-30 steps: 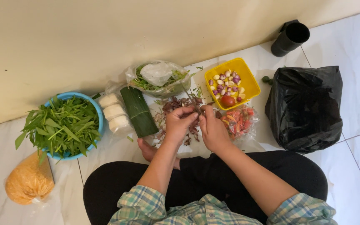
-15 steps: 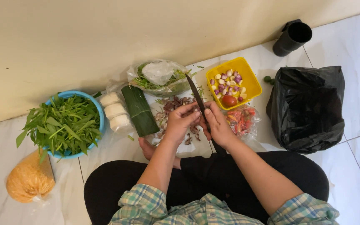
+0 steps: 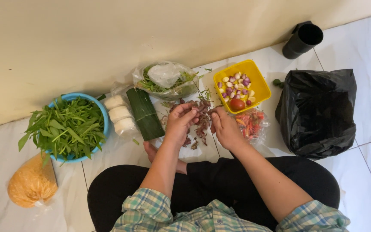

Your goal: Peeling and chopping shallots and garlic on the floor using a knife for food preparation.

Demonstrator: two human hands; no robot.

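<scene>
I see both hands low over the tiled floor [image 3: 366,172], side by side above a heap of reddish-brown peels [image 3: 201,124]; the left hand [image 3: 180,124] has its fingers curled in, the tips pinched on something small among the peels, though I cannot tell what; the right hand [image 3: 225,129] is closed likewise, thumb against fingertips at the top of the heap, and what it grips is hidden from me; the two hands sit just apart, the peels between and under them.

Far of the right hand stands a yellow tub [image 3: 256,83] holding peeled cloves, white and purple, and one red tomato [image 3: 237,104]; just right of that hand lies a clear bag of red chillies [image 3: 250,123]; further right slumps a black bag [image 3: 318,114], and far of it, by the wall [image 3: 108,38], a black cup [image 3: 302,39] lies on its side.

Far of the left hand is a clear bag of greens [image 3: 166,80]; to its left a rolled green leaf [image 3: 144,114] lies beside three white cakes [image 3: 119,114] in plastic; left again, a blue bowl [image 3: 101,111] is heaped with leafy stalks; near and far left lies an orange bag [image 3: 31,184].

Nearest me are crossed legs in black and checked sleeves [image 3: 151,210]; a bare foot [image 3: 150,150] shows under the left wrist.
</scene>
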